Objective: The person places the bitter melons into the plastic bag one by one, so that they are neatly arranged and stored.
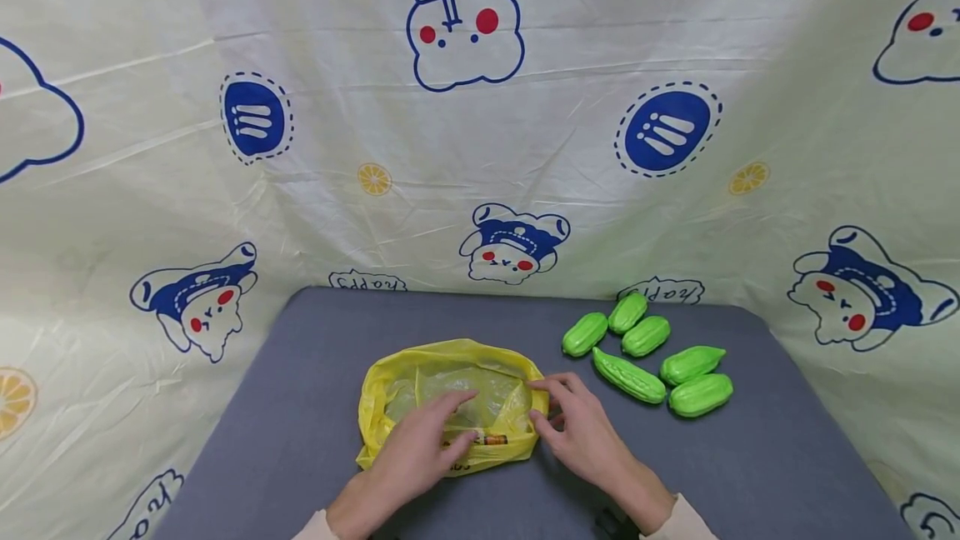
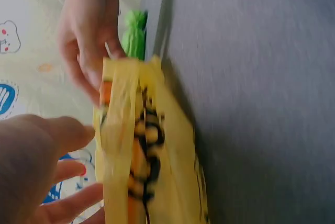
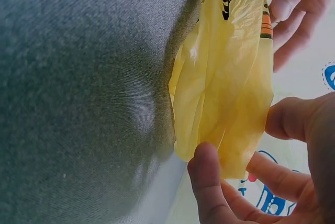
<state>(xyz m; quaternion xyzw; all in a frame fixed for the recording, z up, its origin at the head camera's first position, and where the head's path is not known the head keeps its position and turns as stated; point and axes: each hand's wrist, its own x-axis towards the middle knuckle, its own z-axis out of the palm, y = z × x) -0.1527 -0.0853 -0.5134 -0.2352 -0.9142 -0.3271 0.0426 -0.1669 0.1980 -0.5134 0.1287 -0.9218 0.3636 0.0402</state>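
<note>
A yellow plastic bag point(image 1: 450, 352) lies on the table with its mouth spread wide and its rim folded outward. Dark lettering and an orange print show on its near side. My left hand point(image 1: 420, 444) is over the front rim, thumb and fingers apart, reaching above the mouth. At the bag's right end, my right hand point(image 1: 585, 432) touches the rim with thumb and fingertips spread. In the right wrist view, the fingers point(image 3: 207, 169) reach round the outside of the yellow bag point(image 3: 230, 98), while the thumb rests at its edge.
Several ridged green gourds point(image 1: 628, 375) lie on the grey table point(image 1: 300, 373), right of and behind the bag. One is longer and bumpier than the others. A white printed sheet point(image 1: 540, 132) hangs behind the table and along its sides.
</note>
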